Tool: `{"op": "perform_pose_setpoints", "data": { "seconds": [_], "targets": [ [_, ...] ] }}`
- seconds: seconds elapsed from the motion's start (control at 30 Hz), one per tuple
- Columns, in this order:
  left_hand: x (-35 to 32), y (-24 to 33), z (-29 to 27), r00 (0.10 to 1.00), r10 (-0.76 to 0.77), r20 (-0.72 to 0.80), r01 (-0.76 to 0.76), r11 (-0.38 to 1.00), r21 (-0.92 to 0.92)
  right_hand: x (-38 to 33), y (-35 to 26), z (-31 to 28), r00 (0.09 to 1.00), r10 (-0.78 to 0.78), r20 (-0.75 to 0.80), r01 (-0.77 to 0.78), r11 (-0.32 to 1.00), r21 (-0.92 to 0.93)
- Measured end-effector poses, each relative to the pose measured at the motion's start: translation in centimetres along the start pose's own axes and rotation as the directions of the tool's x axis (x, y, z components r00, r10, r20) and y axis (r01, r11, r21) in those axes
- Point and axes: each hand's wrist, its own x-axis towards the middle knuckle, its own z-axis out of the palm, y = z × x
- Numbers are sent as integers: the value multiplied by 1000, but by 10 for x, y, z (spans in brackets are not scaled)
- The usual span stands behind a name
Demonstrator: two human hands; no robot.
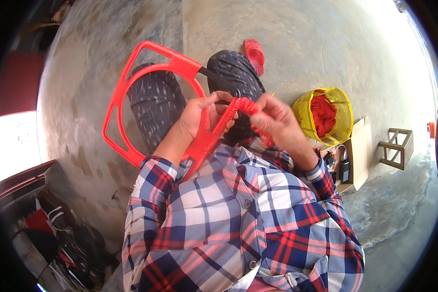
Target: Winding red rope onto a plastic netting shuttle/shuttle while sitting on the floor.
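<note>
Your left hand (199,114) grips the red frame (131,92) at its woven strip, fingers curled round it; your right hand (272,119) pinches the red cord (246,104) at the strip's top end, fingers closed tight. The frame rests across your lap over your knees, and farther out right a yellow bag (343,114) of red cord sits on the concrete floor (301,39), just beside a cardboard box (360,151).
</note>
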Motion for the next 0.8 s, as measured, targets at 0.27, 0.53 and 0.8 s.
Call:
{"op": "perform_pose_setpoints", "data": {
  "seconds": [0.27, 0.53, 0.8],
  "targets": [
    [-4, 3, 1, 992, 28, -125, -14, 993, 114, -31, -59, -159, 690, -285, -665, 471, 875, 113],
    [-8, 9, 4, 978, 143, -151, -124, 984, 132, -43, -44, -107, 900, -143, -412, 82, 983, -163],
    [-9, 1, 13, 957, 268, -107, -222, 920, 323, 36, -9, 8, 939, 337, -74, -219, 416, -883]
  ]
}}
